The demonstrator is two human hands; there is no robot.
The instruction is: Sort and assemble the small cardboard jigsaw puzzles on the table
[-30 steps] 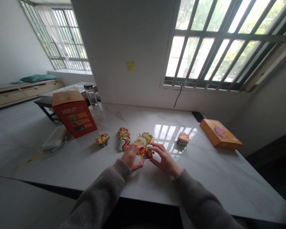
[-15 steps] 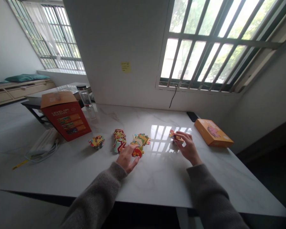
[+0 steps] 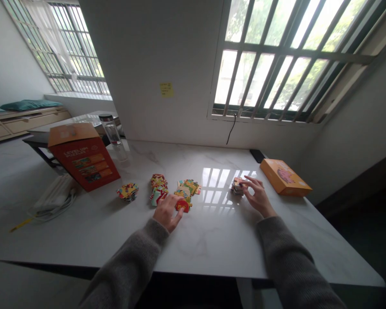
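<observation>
Worktop (image 3: pixel 212 244), white marble. Right hand (image 3: pixel 259 196): grip open and unclenched, fingertips resting against a small stack of puzzle pieces (image 3: pixel 237 187), which lies to its left, squat, with no clear long axis. Left hand (image 3: pixel 167 212): grip released, fingers just beside a red puzzle piece (image 3: pixel 183 206) to its right. An orange box (image 3: pixel 285 177) stands right of the stack.
</observation>
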